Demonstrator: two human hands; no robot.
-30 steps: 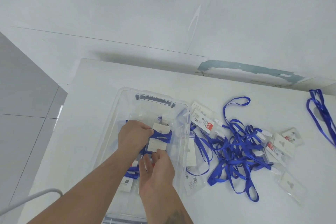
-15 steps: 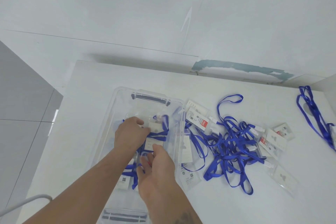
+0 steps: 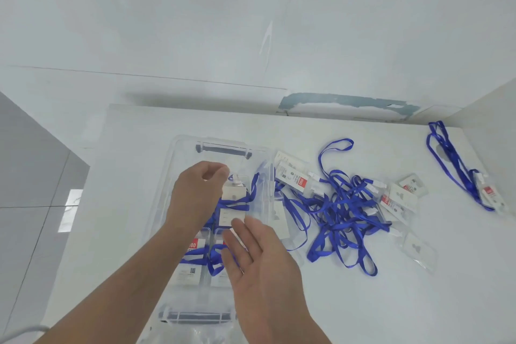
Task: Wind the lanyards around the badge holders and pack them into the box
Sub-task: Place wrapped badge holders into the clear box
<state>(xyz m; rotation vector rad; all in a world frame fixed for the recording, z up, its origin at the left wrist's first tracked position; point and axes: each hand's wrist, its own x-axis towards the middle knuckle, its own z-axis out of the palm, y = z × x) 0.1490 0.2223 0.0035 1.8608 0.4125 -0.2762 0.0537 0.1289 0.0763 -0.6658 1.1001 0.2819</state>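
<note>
Badge holders wound in blue lanyard lie in the clear plastic box (image 3: 170,176) on the white worktop (image 3: 363,301), as seen from my head camera. The newest bundle (image 3: 234,205) sits mid-box, its strap crossing the card in loose turns, with two more wound holders (image 3: 195,260) nearer me. My left hand (image 3: 195,193) hovers just over the bundle's far end, fingers curled; I cannot tell whether thumb and forefinger pinch the white clip there or hold nothing. My right hand (image 3: 259,257) is flat and spread above the near part of the box, gripping nothing, its fingertips close to the bundle's lower edge.

To the right of the box waits a tangled heap of unwound lanyards and holders (image 3: 343,204), and one more lanyard with its holder (image 3: 458,170) lies well apart at the far right.

The risk, as I judge it, is the wrap springing loose: nothing visibly tucks the strap's end, so a finger catching a loop on the way out could unwind it. The heap is another trap; pulling one strap may drag several holders along, or off the worktop.
</note>
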